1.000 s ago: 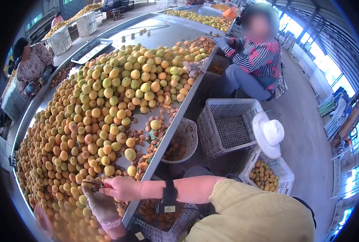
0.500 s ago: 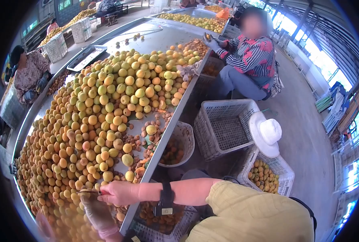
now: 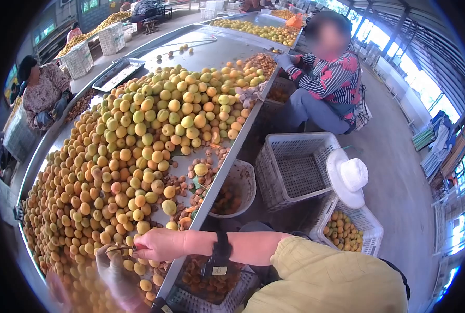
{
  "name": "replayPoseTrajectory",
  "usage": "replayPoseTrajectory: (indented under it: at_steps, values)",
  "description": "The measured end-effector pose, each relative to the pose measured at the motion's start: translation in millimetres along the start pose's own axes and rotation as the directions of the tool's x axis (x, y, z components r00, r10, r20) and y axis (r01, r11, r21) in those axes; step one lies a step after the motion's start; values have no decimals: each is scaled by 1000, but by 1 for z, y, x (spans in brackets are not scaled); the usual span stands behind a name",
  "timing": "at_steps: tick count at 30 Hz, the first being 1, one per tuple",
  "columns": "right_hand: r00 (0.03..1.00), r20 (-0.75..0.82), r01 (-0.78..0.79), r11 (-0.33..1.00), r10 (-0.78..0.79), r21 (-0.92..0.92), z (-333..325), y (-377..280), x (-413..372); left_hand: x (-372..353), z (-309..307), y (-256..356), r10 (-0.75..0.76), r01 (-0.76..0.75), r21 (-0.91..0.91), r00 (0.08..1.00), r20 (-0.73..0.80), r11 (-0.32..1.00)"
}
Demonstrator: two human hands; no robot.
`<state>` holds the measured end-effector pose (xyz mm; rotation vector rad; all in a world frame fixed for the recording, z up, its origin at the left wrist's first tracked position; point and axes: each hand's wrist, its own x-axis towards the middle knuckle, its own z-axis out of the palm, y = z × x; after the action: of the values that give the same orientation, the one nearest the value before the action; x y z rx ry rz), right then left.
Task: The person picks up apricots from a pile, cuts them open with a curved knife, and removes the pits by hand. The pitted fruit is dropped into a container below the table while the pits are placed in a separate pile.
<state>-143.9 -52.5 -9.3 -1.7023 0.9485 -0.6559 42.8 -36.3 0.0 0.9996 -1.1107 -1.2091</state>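
My right hand (image 3: pixel 153 244), bare and with a dark band on its wrist, is closed on a thin, dark tool that looks like a small knife (image 3: pixel 123 248). Just below it, my left hand (image 3: pixel 112 271) wears a pale glove, and its fingers curl close to the tool's tip. What sits in the left fingers is too small and blurred to make out. Both hands are over the near edge of a big heap of yellow-orange apricots (image 3: pixel 107 172) on a metal table (image 3: pixel 180 39). Split apricot pieces and brown pits (image 3: pixel 193 195) lie along the table's edge.
Below the edge stand a white tub (image 3: pixel 245 182), a plastic crate (image 3: pixel 295 195) and a crate of apricots (image 3: pixel 373 229), with a white hat (image 3: pixel 350 175) on the rims. A co-worker in a striped top (image 3: pixel 326 78) sits beyond; another person (image 3: pixel 42 94) sits across the table.
The whole view has shifted slightly right. My left fingers have come up closer around the tool's tip, while my right hand keeps its grip. The striped-top co-worker's hands have lowered.
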Motion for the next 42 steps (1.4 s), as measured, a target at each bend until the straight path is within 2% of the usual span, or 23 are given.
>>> replayPoseTrajectory:
  at_steps: [2, 4, 6, 7, 8, 9, 10, 11, 16, 18, 20, 22, 23, 26, 27, 31, 33, 34, 36, 41, 42]
  values:
    - [999, 40, -28, 1000, 28, -11, -4, 0, -3, 0, -4, 2, -22, 16, 154, 999, 32, 988]
    - [1000, -7, -22, 1000, 22, -15, -1, 4, -4, 1, 6, -4, -3, 0, 132, 1000, 23, 991]
    - [995, -101, 22, 999, -27, -47, 14, 13, 1, -1, 14, -13, -75, 59, -105, 985, -156, 993]
    - [977, -191, 90, 995, -96, -42, 24, 28, 5, -7, 28, -14, -142, 114, -138, 966, -215, 984]
    - [937, -293, 202, 979, -190, 9, 33, 40, 8, -5, 28, -18, -202, 147, -435, 976, -82, 888]
    - [960, -255, 119, 993, -120, -20, 26, 30, 6, -3, 15, -40, -183, 123, -511, 981, -69, 851]
    - [965, -237, 126, 992, -116, 28, 26, 32, 8, -2, 11, -44, -162, 115, -507, 985, -51, 854]
    - [984, -174, 35, 996, -20, 87, 20, 21, 6, -2, 10, -35, -171, 117, -489, 983, -66, 864]
    - [997, -75, 27, 1000, -27, -6, 13, 11, 6, 2, -3, -10, -135, 96, -360, 987, -84, 928]
    - [999, -53, 14, 1000, -14, -5, 12, 5, 8, 2, -9, -4, -131, 112, -192, 987, -89, 975]
    - [1000, -23, 6, 1000, -6, -4, 11, 5, 9, 3, -11, 1, -116, 97, -134, 984, -137, 986]
    - [999, 21, -40, 999, 41, -29, 9, 6, 10, 1, -17, 9, -182, 179, -40, 978, -99, 983]
    - [998, 39, -41, 998, 42, -40, 7, 3, 10, 2, -22, 8, -169, 171, 19, 982, -87, 985]
    - [997, 64, -42, 998, 45, -55, 6, 5, 8, 1, -26, 12, -195, 203, 106, 978, -79, 973]
    - [996, 67, -49, 998, 52, -49, 7, 6, 9, 1, -26, 14, -197, 211, 184, 976, -96, 960]
    - [999, 31, -12, 1000, 12, -24, 13, 12, 9, 0, -26, 7, -160, 175, 198, 983, -89, 965]
    - [999, -40, -3, 998, 5, 56, 22, 11, 9, -1, -20, -8, -149, 136, -227, 988, -45, 965]
    - [999, -41, -1, 999, 3, 53, 23, 11, 10, -1, -14, -13, -146, 133, -228, 988, -44, 965]
    - [996, -76, -37, 999, 38, 7, 27, 11, 12, 1, -3, -23, -107, 67, -538, 993, -43, 840]
    - [991, -129, -25, 998, 33, 61, 40, 25, 12, 2, 11, -25, -133, 67, -552, 988, -80, 831]
    - [987, -148, -19, 960, 63, 279, 42, 23, 10, 4, 12, -26, -129, 65, -551, 988, -79, 832]
